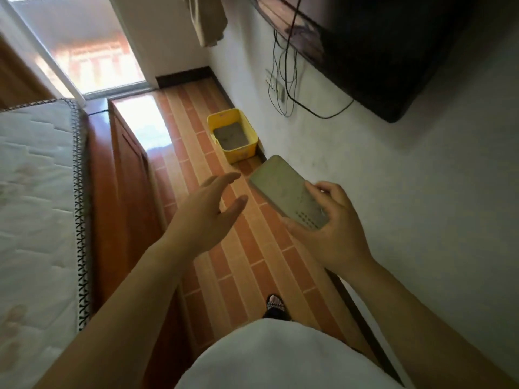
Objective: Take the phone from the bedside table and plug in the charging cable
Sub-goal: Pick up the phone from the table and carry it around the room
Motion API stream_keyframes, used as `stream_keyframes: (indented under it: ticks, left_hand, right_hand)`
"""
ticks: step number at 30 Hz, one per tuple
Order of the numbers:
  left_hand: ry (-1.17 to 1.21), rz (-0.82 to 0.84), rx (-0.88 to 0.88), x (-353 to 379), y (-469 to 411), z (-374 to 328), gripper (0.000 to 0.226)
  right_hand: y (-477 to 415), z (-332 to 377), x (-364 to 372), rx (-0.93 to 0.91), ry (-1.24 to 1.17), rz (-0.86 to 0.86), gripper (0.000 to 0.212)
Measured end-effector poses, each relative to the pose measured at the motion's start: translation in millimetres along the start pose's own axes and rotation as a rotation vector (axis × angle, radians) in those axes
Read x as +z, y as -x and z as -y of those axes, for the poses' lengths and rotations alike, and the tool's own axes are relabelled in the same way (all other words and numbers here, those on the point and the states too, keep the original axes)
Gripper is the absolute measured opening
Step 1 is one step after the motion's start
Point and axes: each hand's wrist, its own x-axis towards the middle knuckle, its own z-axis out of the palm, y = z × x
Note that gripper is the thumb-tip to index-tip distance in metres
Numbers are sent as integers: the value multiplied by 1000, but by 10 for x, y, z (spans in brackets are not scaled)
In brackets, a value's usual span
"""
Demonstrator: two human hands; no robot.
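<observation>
The phone point(283, 189) is a flat rectangle with a grey reflecting screen, held over the tiled floor. My right hand point(328, 228) grips its near end, thumb on the top face. My left hand point(207, 211) hovers just left of the phone, palm turned inward and fingers spread, touching nothing. Black cables point(286, 88) hang down the white wall from under a dark wall-mounted screen, past a white socket strip point(273, 82). Which of these is the charging cable I cannot tell. No bedside table is recognisable.
A mattress point(36, 192) on a wooden bed frame point(120, 175) fills the left. A yellow plastic bin point(233, 136) stands on the orange tiled floor by the wall. A glass door point(92, 51) lies ahead. My sandalled foot point(276, 306) shows below.
</observation>
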Motion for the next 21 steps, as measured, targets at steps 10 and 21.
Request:
stream_keyframes:
  ticks: [10,21]
  left_hand:
    - [2,-207,-151,-620,-1402,392,57]
    - [5,-385,-316,-1385,-2637,2118,47]
  right_hand:
    - [-2115,196,475,-164,-132,109,75]
    - [-4009,741,2020,-290,-133,323,72]
